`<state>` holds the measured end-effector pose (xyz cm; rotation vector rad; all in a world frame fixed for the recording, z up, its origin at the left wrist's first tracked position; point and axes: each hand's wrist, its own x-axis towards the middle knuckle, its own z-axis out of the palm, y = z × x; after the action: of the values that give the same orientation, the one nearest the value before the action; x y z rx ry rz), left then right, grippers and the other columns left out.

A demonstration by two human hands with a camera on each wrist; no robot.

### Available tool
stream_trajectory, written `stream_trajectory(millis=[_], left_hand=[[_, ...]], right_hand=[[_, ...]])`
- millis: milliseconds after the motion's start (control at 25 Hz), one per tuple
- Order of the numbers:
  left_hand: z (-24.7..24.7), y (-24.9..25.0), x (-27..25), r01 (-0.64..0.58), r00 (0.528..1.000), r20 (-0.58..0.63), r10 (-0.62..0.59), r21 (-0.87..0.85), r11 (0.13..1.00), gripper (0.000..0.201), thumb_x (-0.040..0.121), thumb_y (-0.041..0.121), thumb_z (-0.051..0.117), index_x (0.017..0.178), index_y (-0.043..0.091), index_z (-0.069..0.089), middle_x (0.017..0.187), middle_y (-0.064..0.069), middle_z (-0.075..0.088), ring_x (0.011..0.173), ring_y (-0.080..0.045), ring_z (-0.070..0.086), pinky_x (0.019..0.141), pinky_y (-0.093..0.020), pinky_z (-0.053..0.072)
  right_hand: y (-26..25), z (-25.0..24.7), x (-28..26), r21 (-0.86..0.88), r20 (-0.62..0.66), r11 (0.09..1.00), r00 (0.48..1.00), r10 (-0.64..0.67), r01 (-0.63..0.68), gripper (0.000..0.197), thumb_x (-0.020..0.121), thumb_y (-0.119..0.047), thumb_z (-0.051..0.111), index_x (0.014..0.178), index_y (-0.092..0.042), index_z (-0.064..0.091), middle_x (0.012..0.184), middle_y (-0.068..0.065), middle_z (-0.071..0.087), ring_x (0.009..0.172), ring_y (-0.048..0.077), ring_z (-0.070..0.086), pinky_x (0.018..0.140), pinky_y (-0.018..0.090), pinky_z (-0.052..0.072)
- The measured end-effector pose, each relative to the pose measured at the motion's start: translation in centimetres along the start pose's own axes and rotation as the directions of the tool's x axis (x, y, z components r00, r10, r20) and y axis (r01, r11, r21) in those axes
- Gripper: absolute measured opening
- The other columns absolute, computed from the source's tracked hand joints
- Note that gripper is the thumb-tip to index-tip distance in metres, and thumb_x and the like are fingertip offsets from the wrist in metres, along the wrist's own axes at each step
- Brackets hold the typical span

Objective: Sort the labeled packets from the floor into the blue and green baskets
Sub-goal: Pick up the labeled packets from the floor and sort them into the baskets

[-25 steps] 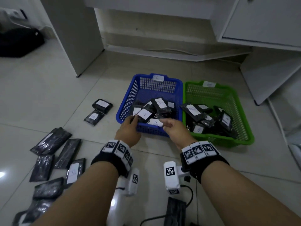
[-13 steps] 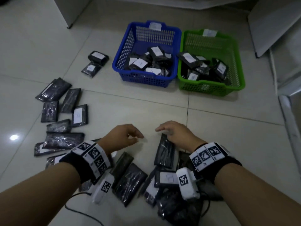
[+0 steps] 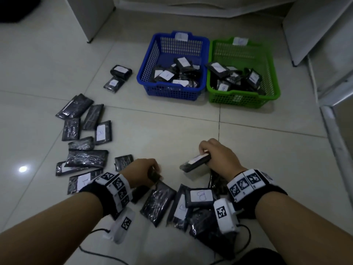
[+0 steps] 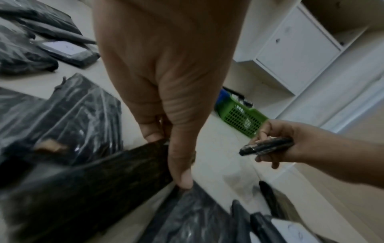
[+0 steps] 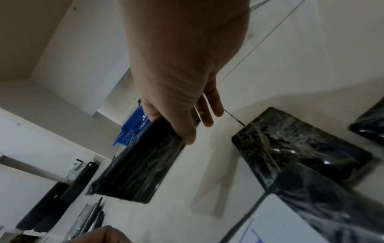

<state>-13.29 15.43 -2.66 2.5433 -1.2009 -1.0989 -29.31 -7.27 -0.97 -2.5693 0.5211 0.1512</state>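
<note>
Right hand [image 3: 215, 155] lifted packet [image 3: 194, 163] (label unreadable).

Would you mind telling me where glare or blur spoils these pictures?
Head view: dim, with a bright glare spot on the floor tiles at left, edges bowed. Left wrist view: the packet that the left hand pinches is smeared with blur. Right wrist view: the white label at lower right is out of focus.

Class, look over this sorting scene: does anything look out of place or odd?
One packet in the green basket lies tilted across the rim shared with the blue basket, partly outside the green one. Otherwise nothing stands out.
</note>
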Motion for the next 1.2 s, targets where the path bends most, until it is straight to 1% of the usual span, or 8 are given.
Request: stream_trajectory(millis=[160,280,440,560,640,800,1000,1200], left_hand=[[-3.5,1.2,0.2,-0.169,0.961,-0.250,0.116,-0.202,0.965,0.029,0.065,0.017,0.085,0.086,0.028,0.069,0.094,0.009,0.060,0.081,0.004,0.056,0.070,-0.007,0.040],[-4.6,2.2,0.4,-0.280,0.916,-0.388,0.106,-0.428,0.859,0.032,0.069,0.007,0.081,0.078,0.034,0.067,0.101,0.008,0.067,0.072,-0.002,0.060,0.072,-0.016,0.047],[-4.1,2.8,0.3,-0.366,0.901,-0.407,0.150,-0.528,0.767,0.039,0.062,-0.001,0.084,0.088,0.024,0.069,0.108,0.002,0.062,0.092,-0.008,0.064,0.083,-0.020,0.052],[-3.8,3.0,0.1,-0.378,0.884,-0.459,0.092,-0.584,0.719,0.030,0.063,0.000,0.084,0.084,0.018,0.071,0.107,0.000,0.062,0.091,-0.007,0.064,0.081,-0.015,0.051],[-3.5,2.8,0.4,-0.369,0.867,-0.499,-0.004,-0.646,0.668,0.022,0.068,-0.001,0.080,0.079,0.017,0.072,0.105,-0.003,0.065,0.087,-0.014,0.065,0.080,-0.023,0.052],[-3.2,3.4,0.9,-0.334,0.906,-0.401,-0.137,-0.875,0.351,0.032,0.067,0.007,0.076,0.096,0.012,0.064,0.101,-0.009,0.068,0.083,-0.020,0.066,0.075,-0.032,0.056],[-3.9,5.9,3.0,-0.317,0.914,-0.345,-0.212,-0.936,0.156,0.031,0.084,-0.005,0.064,0.112,0.006,0.062,0.103,-0.012,0.059,0.089,-0.025,0.063,0.089,-0.039,0.055],[-9.3,12.8,9.1,-0.393,0.906,-0.399,-0.142,-0.917,0.071,0.022,0.092,-0.002,0.053,0.112,-0.002,0.061,0.099,-0.015,0.066,0.092,-0.021,0.063,0.084,-0.025,0.056]], right_hand=[[-1.2,-1.5,0.0,0.166,-0.131,0.986,0.990,0.050,-0.028,0.032,0.078,-0.003,0.055,0.084,-0.026,0.034,0.087,-0.002,0.046,0.069,0.021,0.050,0.052,0.031,0.041],[-1.4,-1.9,0.5,0.440,-0.137,0.896,0.981,0.136,-0.063,0.042,0.076,-0.014,0.075,0.090,-0.021,0.036,0.098,-0.005,0.035,0.080,0.009,0.047,0.060,0.014,0.037],[-1.5,-2.4,0.9,0.689,-0.137,0.715,0.947,0.290,-0.119,0.027,0.087,-0.002,0.059,0.086,-0.024,0.044,0.108,0.003,0.036,0.092,0.026,0.058,0.064,0.031,0.055],[-1.0,-2.8,0.9,0.813,-0.127,0.576,0.939,0.319,-0.085,0.032,0.085,0.009,0.052,0.092,-0.023,0.049,0.117,0.012,0.047,0.098,0.033,0.060,0.060,0.028,0.056],[-0.9,-2.9,0.7,0.899,-0.107,0.434,0.931,0.348,-0.059,0.036,0.086,0.011,0.052,0.100,-0.022,0.049,0.115,0.012,0.053,0.093,0.031,0.065,0.065,0.033,0.059],[-0.6,-3.2,1.0,0.976,-0.084,0.216,0.911,0.404,-0.005,0.034,0.086,0.014,0.052,0.105,-0.014,0.048,0.115,0.013,0.055,0.088,0.024,0.065,0.073,0.042,0.059],[0.3,-4.0,1.2,0.997,-0.079,0.020,0.886,0.456,0.079,0.029,0.087,0.015,0.052,0.108,-0.005,0.048,0.111,0.019,0.059,0.089,0.029,0.065,0.066,0.036,0.060],[4.6,-9.9,5.3,0.983,-0.137,0.000,0.720,0.680,0.186,0.018,0.088,0.006,0.058,0.096,-0.011,0.055,0.108,0.020,0.061,0.085,0.028,0.064,0.060,0.036,0.060]])
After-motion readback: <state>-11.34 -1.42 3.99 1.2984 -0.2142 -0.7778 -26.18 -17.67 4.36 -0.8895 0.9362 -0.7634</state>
